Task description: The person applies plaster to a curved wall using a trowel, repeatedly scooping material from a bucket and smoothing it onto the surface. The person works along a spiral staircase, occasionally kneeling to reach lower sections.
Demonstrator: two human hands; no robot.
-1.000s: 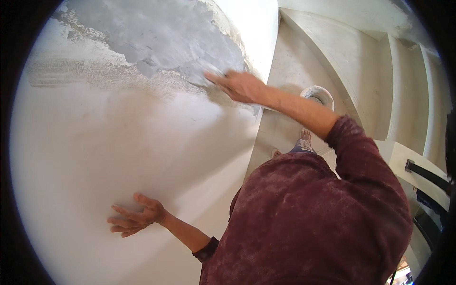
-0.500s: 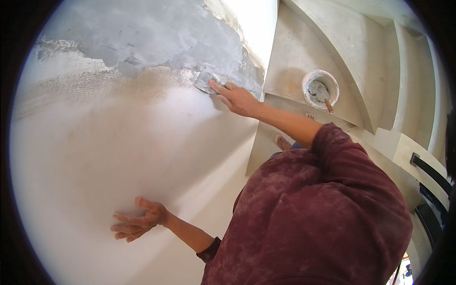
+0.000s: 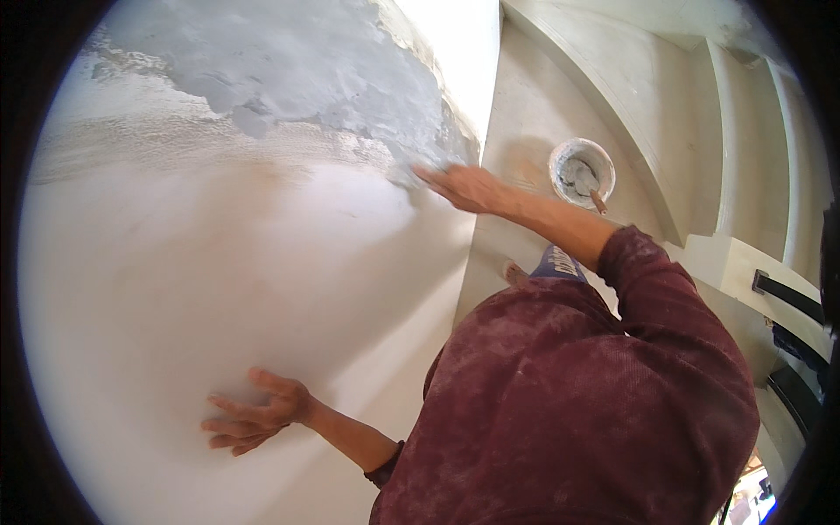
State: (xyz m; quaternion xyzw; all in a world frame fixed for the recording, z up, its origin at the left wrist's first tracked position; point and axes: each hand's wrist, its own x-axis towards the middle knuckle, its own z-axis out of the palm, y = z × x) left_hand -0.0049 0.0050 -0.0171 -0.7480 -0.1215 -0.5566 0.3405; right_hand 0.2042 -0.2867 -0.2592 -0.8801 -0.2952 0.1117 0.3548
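Observation:
My right hand point(image 3: 465, 187) is closed on a flat putty knife point(image 3: 403, 175), its blade blurred by motion against the wall. The blade lies at the lower right edge of a wet-looking grey plaster patch point(image 3: 306, 66). Fingers spread, my left hand point(image 3: 262, 415) rests on the smooth white wall point(image 3: 192, 289) at the lower left, holding nothing. Beyond my right forearm stands a round white bucket point(image 3: 605, 159) with grey plaster point(image 3: 577, 175) inside. A brown tool handle point(image 3: 598, 202) leans out over its near rim.
Curved pale stairs point(image 3: 691, 131) rise at the upper right, beside the landing that holds the bucket. Black bar-like pieces point(image 3: 792, 297) stick out at the right edge near a pale ledge point(image 3: 717, 262). My foot point(image 3: 514, 273) shows below, close to the wall.
My right hand and the putty knife have slid slightly right and down along the plaster's edge. The view has shifted a little; my left hand stays spread on the wall.

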